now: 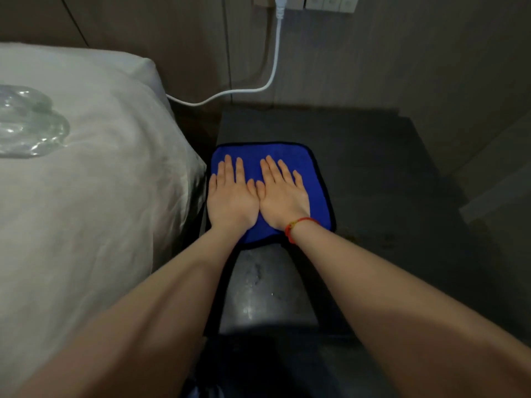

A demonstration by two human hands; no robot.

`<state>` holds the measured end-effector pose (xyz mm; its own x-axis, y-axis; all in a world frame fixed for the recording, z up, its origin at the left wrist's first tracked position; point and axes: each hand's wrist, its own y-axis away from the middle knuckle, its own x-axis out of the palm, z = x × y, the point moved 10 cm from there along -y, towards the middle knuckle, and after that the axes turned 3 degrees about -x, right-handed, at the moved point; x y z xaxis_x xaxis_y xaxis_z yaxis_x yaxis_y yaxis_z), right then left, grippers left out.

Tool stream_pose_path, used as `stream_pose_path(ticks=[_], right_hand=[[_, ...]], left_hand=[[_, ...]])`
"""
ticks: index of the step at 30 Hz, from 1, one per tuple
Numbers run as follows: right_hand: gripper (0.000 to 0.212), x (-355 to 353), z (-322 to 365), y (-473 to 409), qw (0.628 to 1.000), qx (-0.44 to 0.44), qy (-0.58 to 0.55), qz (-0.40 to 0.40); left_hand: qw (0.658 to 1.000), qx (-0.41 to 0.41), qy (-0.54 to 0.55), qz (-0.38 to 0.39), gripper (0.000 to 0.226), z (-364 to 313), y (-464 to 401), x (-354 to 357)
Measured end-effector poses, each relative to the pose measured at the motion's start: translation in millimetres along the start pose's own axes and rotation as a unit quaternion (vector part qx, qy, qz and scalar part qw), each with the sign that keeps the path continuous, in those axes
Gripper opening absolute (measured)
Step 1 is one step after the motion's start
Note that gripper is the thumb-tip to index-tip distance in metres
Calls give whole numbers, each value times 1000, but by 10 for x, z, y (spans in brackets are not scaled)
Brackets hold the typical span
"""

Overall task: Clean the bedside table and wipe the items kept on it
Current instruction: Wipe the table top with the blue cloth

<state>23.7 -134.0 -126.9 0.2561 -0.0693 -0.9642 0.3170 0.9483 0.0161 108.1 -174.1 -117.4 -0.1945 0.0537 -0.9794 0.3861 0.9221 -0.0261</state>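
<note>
At the left edge of the dark table [359,156], hard against the bed [86,182], a blue cloth [287,156] with a black hem lies spread flat, and both hands press down on it side by side. The left hand [231,196] and the right hand [283,195] lie palm down with their fingers [228,168] straight and slightly fanned, holding nothing, thumbs almost touching. That flat, two-handed pressure likely serves to push the cloth across the surface as a wide pad, taking in more of the top at each pass. A red cord bracelet [297,225] circles the right wrist. The near part of the table shows pale smears or damp patches between the forearms; whether they are dust or moisture is hard to say. No bedside items stand on the top in view; a clear, glossy object [28,122] rests on the bed, cut off by the frame, its nature unclear. A white cable [273,67] hangs from a wall socket, disappearing behind the bed.
</note>
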Motion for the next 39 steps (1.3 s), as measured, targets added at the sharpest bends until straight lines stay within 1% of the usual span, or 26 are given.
stream_pose_path(ticks=[10,13,17,21,25,32,39], right_hand=[[52,-169,-348,-1267,1000,12,-2,-4],[52,-184,-397,-1435,1000,12,4,-5],[52,-212,-414,-1450,1000,9,-3,-10],[52,-207,-401,-1313,1000,14,0,-8],[52,-189,-370,-998,1000,10,-4,-5],[53,-131,-279,-223,1000,12,-3,-7],[52,-48,-198,642,1000,19,-3,-6]], left_hand=[[1000,6,-10,9,56,-260,-1327,82],[1000,1,-13,15,56,-302,-1498,93],[1000,4,-12,18,56,-334,-1506,76],[1000,8,-8,25,56,-342,-1380,78],[1000,13,-3,18,55,-340,-1082,82],[1000,16,0,9,55,-299,-285,68],[1000,12,4,21,56,-261,584,67]])
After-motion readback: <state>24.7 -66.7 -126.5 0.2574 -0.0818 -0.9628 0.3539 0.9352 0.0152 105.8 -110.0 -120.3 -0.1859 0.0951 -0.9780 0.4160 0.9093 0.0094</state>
